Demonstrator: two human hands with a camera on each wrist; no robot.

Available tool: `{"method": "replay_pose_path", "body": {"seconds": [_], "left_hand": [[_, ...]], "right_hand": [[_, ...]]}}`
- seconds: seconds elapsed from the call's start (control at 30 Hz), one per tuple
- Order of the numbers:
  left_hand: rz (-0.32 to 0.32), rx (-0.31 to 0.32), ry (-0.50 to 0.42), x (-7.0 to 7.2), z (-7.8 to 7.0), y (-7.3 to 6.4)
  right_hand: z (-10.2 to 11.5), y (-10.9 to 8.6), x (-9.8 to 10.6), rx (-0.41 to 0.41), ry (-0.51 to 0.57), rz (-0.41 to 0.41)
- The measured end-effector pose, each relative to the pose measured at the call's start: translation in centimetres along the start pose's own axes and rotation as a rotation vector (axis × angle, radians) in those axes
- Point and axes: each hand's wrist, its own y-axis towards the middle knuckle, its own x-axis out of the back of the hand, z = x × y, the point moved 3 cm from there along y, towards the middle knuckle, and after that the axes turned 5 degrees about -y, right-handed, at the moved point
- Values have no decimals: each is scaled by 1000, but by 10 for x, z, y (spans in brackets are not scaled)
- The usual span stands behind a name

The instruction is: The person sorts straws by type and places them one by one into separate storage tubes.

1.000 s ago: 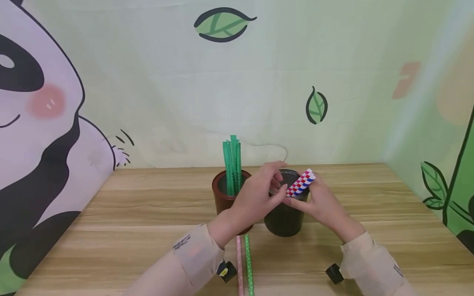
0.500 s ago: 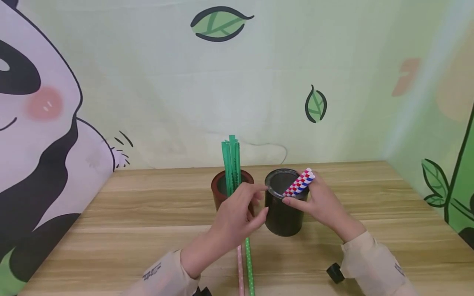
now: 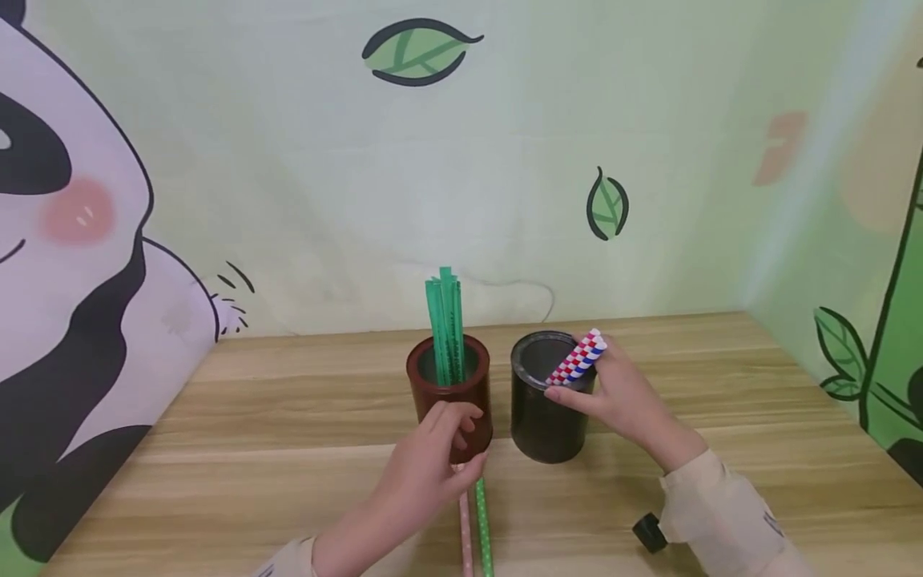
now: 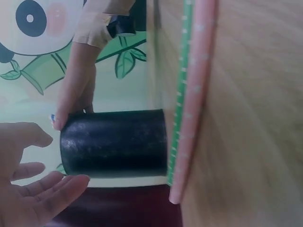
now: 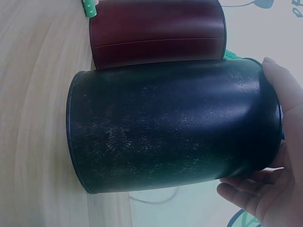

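My right hand (image 3: 623, 393) grips the black cylindrical cup (image 3: 548, 425) at its rim, thumb in front and fingers on the far side. The cup stands upright. Red-and-white and blue-and-white straws (image 3: 577, 358) lean inside it against the rim beside that hand. My left hand (image 3: 429, 461) hovers in front of the brown cup (image 3: 433, 394), fingers loosely bent, holding nothing. Several green strips (image 3: 445, 328) stand upright in the brown cup; their lower ends are hidden. On the table below the left hand lie a pink dotted straw (image 4: 191, 104) and a green dotted straw (image 4: 181, 94).
The wooden table (image 3: 288, 385) meets a printed cloth backdrop (image 3: 324, 160) behind the cups. A thin cord (image 3: 526, 282) shows near its base. A small black block (image 3: 650, 533) sits at the right sleeve (image 3: 721, 513).
My left hand has drawn back from the black cup, down and to the left, to in front of the brown cup. The right hand stays at the black cup's rim.
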Motion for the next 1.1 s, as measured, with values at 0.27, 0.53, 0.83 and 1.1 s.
{"method": "replay_pose_path", "body": {"seconds": [0.27,0.53,0.83,1.1], "left_hand": [[140,136,-60,-6,18,-14],[202,158,-96,-16,29,-27],[293,262,-189,-27,42,-41],[286,299,-346,-36,42,-48]], "right_hand": [[-2,0,-1,-11,0,8],[0,1,-1,-4,-1,9],[1,0,1,-20,11,26],[2,-1,1,-32,8,35]]}}
